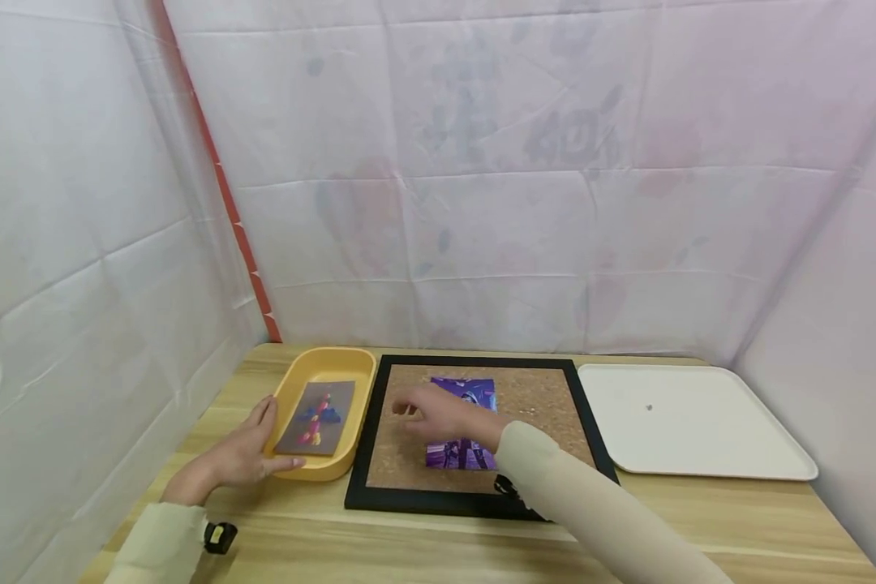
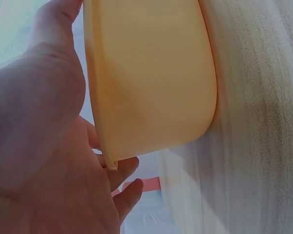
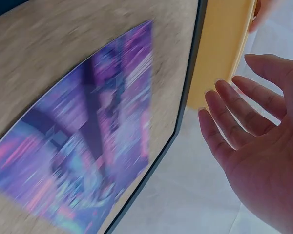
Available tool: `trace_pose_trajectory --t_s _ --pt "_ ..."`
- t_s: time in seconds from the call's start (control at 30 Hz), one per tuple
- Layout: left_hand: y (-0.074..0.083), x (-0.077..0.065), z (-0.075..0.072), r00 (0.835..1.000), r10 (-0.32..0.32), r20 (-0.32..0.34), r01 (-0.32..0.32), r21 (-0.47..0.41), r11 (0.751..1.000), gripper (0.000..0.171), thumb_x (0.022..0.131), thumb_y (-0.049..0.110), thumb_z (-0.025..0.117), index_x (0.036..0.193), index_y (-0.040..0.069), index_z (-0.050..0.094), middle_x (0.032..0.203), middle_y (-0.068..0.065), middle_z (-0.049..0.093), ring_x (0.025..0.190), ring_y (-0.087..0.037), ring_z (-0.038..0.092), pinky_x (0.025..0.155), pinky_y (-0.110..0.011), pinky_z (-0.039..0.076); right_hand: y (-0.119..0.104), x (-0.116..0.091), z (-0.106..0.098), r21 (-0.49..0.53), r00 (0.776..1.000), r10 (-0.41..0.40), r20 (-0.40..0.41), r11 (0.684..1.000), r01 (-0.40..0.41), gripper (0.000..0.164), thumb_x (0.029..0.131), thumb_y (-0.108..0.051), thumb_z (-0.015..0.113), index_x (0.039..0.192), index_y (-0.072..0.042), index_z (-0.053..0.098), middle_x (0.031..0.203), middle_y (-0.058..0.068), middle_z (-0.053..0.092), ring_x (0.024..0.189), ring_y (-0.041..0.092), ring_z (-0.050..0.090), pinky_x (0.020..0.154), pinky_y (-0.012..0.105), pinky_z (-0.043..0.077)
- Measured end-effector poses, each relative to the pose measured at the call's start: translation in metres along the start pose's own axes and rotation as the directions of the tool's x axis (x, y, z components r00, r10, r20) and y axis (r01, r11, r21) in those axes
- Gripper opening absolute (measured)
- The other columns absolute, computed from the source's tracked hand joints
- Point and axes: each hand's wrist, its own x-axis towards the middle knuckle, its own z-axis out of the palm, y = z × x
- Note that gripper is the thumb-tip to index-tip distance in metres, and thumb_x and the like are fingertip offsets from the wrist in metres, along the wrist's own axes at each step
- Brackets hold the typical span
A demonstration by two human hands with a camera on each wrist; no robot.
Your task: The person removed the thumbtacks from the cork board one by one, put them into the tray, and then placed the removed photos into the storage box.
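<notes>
My left hand (image 1: 235,451) grips the rim of a yellow plastic bin (image 1: 369,375), thumb on the near rim and fingers along the left side. The left wrist view shows those fingers around the bin's edge (image 2: 101,122). Inside the bin lies a grey picture card (image 1: 321,418) with a pink and blue figure. Above a black-framed corkboard (image 1: 401,464), my right hand (image 1: 434,412) hovers with loosely bent fingers and nothing in it. Beneath it, a purple picture card (image 1: 461,456) lies on the cork, partly hidden by the hand and wrist.
A white tray (image 1: 715,422) stands to the right of the corkboard, with one tiny object (image 1: 649,407) on it. Small specks (image 1: 529,410) show on the cork right of the purple card. White sheeting (image 1: 482,227) encloses the wooden table (image 1: 321,543) at the back and sides.
</notes>
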Motion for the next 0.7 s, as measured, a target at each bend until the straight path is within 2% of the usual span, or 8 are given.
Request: trace_pose_trajectory --t_s 0.2,0.33,0.4,0.57,0.7 --pt "0.001 0.002 0.002 1.000 0.009 -0.016 -0.009 0.016 1.000 0.124 0.087 0.054 0.077 0.151 -0.024 0.005 0.158 -0.046 0.000 0.143 -0.065 0.013 0.114 -0.071 0.022 0.022 -0.024 -0.010 -0.005 0.999 -0.002 -0.043 1.000 0.002 0.029 0.101 -0.014 0.063 0.126 0.001 0.066 0.124 0.015 0.069 0.115 0.031 0.066 0.098 0.042 0.054" --pt "-0.001 -0.001 0.003 0.998 0.029 -0.050 -0.028 0.030 0.999 0.122 0.086 0.055 0.077 0.152 -0.023 0.011 0.159 -0.045 0.002 0.143 -0.065 0.016 0.113 -0.071 0.024 0.031 -0.036 -0.012 0.006 0.998 0.002 -0.067 1.000 -0.001 0.031 0.103 -0.016 0.063 0.127 0.002 0.065 0.125 0.016 0.068 0.117 0.033 0.064 0.099 0.048 0.053" --pt "-0.001 0.000 0.003 0.996 0.047 -0.076 -0.044 0.049 0.998 0.118 0.086 0.055 0.077 0.153 -0.021 0.016 0.159 -0.044 0.006 0.143 -0.064 0.018 0.113 -0.072 0.025 0.034 -0.043 -0.014 0.015 0.996 0.028 -0.085 1.000 -0.027 0.034 0.103 -0.018 0.063 0.131 0.002 0.064 0.127 0.016 0.067 0.119 0.033 0.063 0.100 0.049 0.052" --pt "0.003 0.004 0.001 0.982 0.100 -0.160 -0.078 0.136 0.988 0.102 0.088 0.054 0.076 0.151 -0.014 0.033 0.159 -0.040 0.020 0.142 -0.061 0.026 0.109 -0.075 0.028 0.043 -0.058 -0.020 -0.012 0.987 0.071 -0.146 0.997 -0.073 0.038 0.101 -0.019 0.066 0.133 0.001 0.063 0.129 0.016 0.065 0.120 0.036 0.061 0.102 0.052 0.050" --pt "0.009 0.005 0.002 0.968 0.139 -0.209 -0.103 0.177 0.979 0.090 0.090 0.052 0.074 0.150 -0.007 0.042 0.157 -0.035 0.030 0.144 -0.057 0.028 0.109 -0.075 0.028 0.052 -0.066 -0.022 -0.042 0.982 0.088 -0.165 0.995 -0.096 0.038 0.100 -0.020 0.068 0.132 0.000 0.063 0.129 0.015 0.066 0.119 0.035 0.062 0.102 0.050 0.051"
